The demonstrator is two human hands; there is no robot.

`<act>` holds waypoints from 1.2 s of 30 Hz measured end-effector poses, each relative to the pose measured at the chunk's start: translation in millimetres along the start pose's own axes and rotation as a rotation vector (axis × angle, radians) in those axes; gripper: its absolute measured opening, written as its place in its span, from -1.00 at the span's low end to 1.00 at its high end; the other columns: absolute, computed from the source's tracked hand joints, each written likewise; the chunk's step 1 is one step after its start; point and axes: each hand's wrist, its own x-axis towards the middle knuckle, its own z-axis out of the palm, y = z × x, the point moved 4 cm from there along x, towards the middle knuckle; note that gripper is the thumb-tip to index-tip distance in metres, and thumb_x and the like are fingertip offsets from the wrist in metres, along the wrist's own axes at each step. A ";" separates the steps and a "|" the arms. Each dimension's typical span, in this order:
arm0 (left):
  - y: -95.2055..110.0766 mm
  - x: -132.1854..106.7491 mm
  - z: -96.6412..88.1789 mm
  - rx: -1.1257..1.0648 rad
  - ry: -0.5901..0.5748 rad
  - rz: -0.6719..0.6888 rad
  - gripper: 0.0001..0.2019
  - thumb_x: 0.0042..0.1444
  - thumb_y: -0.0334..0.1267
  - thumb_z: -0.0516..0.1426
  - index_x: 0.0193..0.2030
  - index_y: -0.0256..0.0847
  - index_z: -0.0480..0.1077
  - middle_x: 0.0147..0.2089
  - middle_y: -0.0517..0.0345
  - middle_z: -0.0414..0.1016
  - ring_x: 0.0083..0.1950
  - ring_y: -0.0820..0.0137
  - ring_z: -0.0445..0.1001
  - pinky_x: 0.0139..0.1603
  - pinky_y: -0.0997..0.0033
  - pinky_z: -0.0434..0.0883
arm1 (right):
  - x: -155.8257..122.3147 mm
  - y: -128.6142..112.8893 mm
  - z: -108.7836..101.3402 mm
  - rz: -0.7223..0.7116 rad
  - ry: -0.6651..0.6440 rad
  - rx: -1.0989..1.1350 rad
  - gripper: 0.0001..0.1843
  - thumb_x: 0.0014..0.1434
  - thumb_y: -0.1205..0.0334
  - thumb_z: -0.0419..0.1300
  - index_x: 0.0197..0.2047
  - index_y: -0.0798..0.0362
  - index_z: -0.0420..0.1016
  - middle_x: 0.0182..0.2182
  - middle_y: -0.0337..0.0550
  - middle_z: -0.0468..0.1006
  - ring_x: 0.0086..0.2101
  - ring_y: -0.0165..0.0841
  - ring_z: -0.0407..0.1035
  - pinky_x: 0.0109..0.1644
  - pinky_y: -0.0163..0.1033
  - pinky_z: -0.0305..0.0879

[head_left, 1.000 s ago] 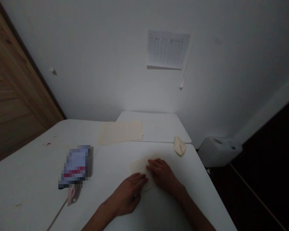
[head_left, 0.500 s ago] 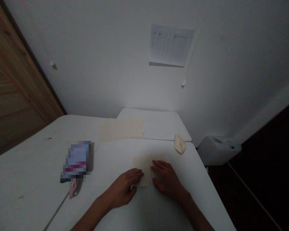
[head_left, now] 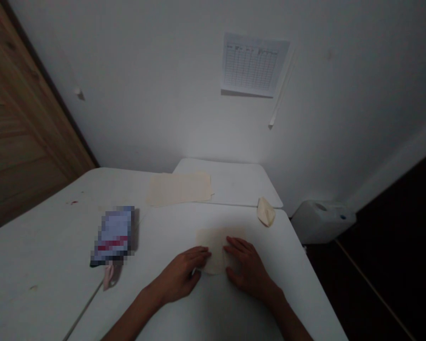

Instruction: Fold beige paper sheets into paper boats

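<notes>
A cream sheet of paper (head_left: 213, 239) lies flat on the white table (head_left: 184, 308) in front of me. My left hand (head_left: 181, 277) rests on the table with its fingertips at the sheet's near left edge, fingers stretched out. Flat on the sheet's right part lies my right hand (head_left: 246, 267), fingers spread and pressing down. Neither hand grips anything.
A stack of cream sheets (head_left: 179, 188) lies further back. A small folded cream paper piece (head_left: 266, 211) sits near the right table edge. A blurred blue-and-red package (head_left: 114, 235) lies at left. A white canister (head_left: 321, 220) stands on the dark floor at right. A wooden door is at far left.
Both hands have drawn back toward me a little, uncovering more of the cream sheet. The view has tilted slightly.
</notes>
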 end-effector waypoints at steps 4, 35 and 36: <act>-3.7 -0.6 0.9 0.014 0.020 -0.015 -0.48 -0.01 -0.53 0.01 0.13 -0.18 0.34 0.20 0.03 0.41 0.27 0.28 0.30 0.26 0.15 0.31 | -0.1 -0.2 -0.4 0.003 -0.002 0.002 -0.37 -0.01 0.18 0.20 0.18 -0.03 0.35 0.28 -0.13 0.21 0.24 -0.19 0.06 0.30 -0.01 0.00; -13.5 53.8 -10.8 -0.048 0.072 -0.127 -0.77 0.29 -0.17 0.00 -0.25 -0.19 0.42 -0.27 0.10 0.46 -0.20 0.33 0.42 -0.10 0.31 0.37 | -1.8 -10.6 0.5 0.036 -0.028 -0.081 -0.21 0.01 0.19 0.14 0.33 0.09 0.12 0.32 -0.02 0.11 0.26 -0.11 0.00 0.32 0.01 -0.07; -14.6 57.6 -8.9 -0.042 0.082 -0.115 -0.80 0.28 -0.19 0.01 -0.24 -0.19 0.41 -0.25 0.09 0.46 -0.19 0.32 0.41 -0.09 0.30 0.36 | -1.6 -11.1 0.2 0.036 -0.028 -0.083 -0.21 0.01 0.20 0.14 0.32 0.10 0.12 0.32 -0.01 0.11 0.26 -0.12 0.01 0.32 0.00 -0.07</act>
